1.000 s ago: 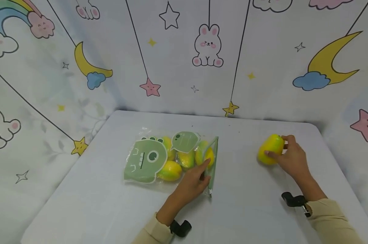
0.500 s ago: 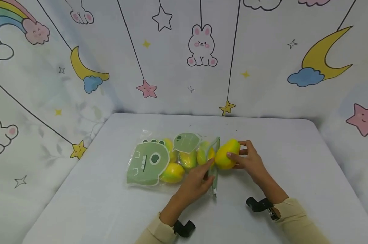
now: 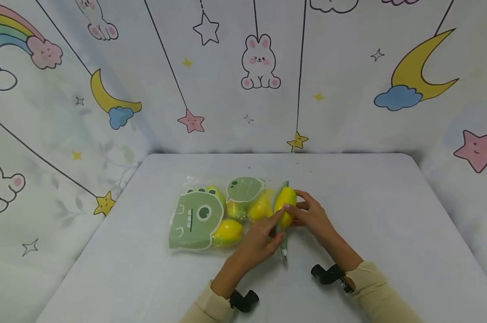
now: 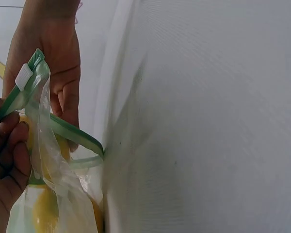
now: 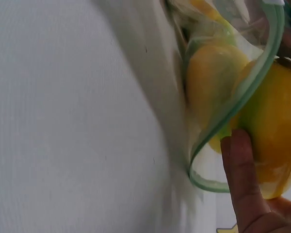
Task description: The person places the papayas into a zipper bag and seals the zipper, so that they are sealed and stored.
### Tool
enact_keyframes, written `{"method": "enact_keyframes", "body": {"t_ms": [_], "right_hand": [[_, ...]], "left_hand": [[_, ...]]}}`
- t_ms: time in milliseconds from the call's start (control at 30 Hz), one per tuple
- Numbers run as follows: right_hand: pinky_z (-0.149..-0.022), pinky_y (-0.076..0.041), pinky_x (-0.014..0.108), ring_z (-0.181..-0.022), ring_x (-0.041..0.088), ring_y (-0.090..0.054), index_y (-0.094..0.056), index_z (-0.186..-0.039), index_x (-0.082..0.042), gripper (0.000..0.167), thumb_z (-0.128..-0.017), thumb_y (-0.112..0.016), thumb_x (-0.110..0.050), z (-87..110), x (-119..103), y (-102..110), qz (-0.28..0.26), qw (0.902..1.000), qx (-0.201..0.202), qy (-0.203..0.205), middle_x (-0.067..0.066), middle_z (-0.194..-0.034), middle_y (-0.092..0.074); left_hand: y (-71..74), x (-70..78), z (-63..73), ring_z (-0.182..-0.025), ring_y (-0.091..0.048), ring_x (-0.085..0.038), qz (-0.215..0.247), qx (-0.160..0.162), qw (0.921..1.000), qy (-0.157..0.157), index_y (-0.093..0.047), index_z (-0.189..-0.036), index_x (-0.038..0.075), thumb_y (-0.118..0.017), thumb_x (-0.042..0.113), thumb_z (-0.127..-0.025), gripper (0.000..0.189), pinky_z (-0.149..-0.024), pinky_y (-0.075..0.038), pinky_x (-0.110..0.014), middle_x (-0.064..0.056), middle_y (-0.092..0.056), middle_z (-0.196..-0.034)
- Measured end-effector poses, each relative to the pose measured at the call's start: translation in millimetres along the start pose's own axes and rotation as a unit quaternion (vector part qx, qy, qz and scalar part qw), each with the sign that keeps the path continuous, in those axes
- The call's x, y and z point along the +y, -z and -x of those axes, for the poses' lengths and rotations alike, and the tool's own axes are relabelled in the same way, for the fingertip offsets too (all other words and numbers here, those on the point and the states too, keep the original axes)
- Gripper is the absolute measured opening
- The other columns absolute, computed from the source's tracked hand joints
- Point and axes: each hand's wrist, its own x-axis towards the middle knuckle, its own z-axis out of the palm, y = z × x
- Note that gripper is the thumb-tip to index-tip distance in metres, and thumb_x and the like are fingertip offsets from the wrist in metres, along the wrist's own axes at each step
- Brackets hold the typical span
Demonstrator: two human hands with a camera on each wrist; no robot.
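Observation:
A clear zip bag [image 3: 195, 224] with a green dinosaur print lies on the white table, with several yellow-green mangoes [image 3: 227, 233] inside. My left hand [image 3: 253, 246] pinches the green zip edge [image 4: 70, 130] of the bag's mouth, which gapes at the right end. My right hand [image 3: 318, 222] grips another mango [image 3: 288, 197] by its right side, fingers and thumb around it. In the right wrist view this mango [image 5: 276, 116] is partly inside the mouth, behind the green rim [image 5: 233, 107]. A white slider [image 4: 24, 76] sits at the zip's near end.
The white table [image 3: 126, 278] stretches around the bag on all sides. Behind it and to its left and right hangs a white cloth backdrop [image 3: 223, 98] printed with moons, stars and rabbits. Each wrist carries a black camera mount [image 3: 244, 301].
My right hand has carried the mango leftward from the table's right side into the bag's mouth. A mango inside has shifted left. My left hand has kept its hold on the zip edge.

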Motion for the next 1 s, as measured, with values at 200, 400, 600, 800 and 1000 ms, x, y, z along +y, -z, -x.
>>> {"method": "enact_keyframes", "body": {"t_ms": [200, 400, 600, 800, 1000], "right_hand": [[-0.078, -0.058, 0.037, -0.087, 0.024, -0.071, -0.03, -0.137, -0.007, 0.07, -0.09, -0.068, -0.042, -1.9, 1.0, -7.5, -0.014, 0.9998, 0.016, -0.005, 0.028, -0.134, -0.054], [-0.074, -0.059, 0.037, -0.085, 0.024, -0.071, -0.037, -0.116, -0.009, 0.05, -0.092, -0.066, -0.041, -2.3, 2.0, -11.1, -0.009, 0.9994, 0.026, 0.02, 0.025, -0.125, -0.062], [-0.074, -0.059, 0.038, -0.082, 0.024, -0.071, -0.039, -0.119, -0.008, 0.047, -0.095, -0.061, -0.042, -0.6, 0.0, -10.6, -0.002, 0.999, 0.037, 0.027, 0.023, -0.114, -0.068], [-0.075, -0.059, 0.041, -0.085, 0.025, -0.072, -0.054, -0.125, -0.011, 0.035, -0.101, -0.053, -0.036, 5.8, -2.4, -7.9, 0.008, 0.9968, 0.068, 0.042, 0.021, -0.11, -0.069], [-0.073, -0.059, 0.036, -0.083, 0.024, -0.071, -0.063, -0.127, -0.012, 0.031, -0.1, -0.057, -0.026, 14.0, 2.8, -1.4, 0.032, 0.993, 0.089, 0.071, 0.019, -0.107, -0.068]], "left_hand": [[-0.3, -0.7, 0.2, -0.075, -0.056, -0.013, -0.002, 0.009, 0.9998, -0.018, -0.043, -0.146, 0.002, -0.067, 0.004, -0.091, 0.061, -0.07, -0.049, -0.014, -0.004, -0.063, -0.089], [1.6, 1.2, -0.7, -0.075, -0.056, -0.012, -0.006, 0.011, 0.9994, -0.031, -0.045, -0.144, 0.0, -0.067, 0.004, -0.09, 0.058, -0.07, -0.049, -0.014, -0.004, -0.062, -0.088], [4.1, 4.6, -3.5, -0.075, -0.056, -0.012, -0.017, 0.014, 0.9988, -0.044, -0.045, -0.143, -0.002, -0.067, 0.005, -0.091, 0.057, -0.069, -0.048, -0.013, -0.004, -0.062, -0.086], [6.8, 9.1, -6.7, -0.074, -0.055, -0.01, -0.005, 0.018, 0.9997, -0.013, -0.048, -0.142, 0.0, -0.07, 0.008, -0.09, 0.058, -0.067, -0.049, -0.015, -0.003, -0.064, -0.084], [8.9, 13.6, -7.8, -0.073, -0.055, -0.011, 0.02, 0.033, 0.9992, -0.014, -0.05, -0.141, -0.001, -0.069, 0.005, -0.089, 0.056, -0.066, -0.052, -0.019, -0.005, -0.065, -0.085]]}}
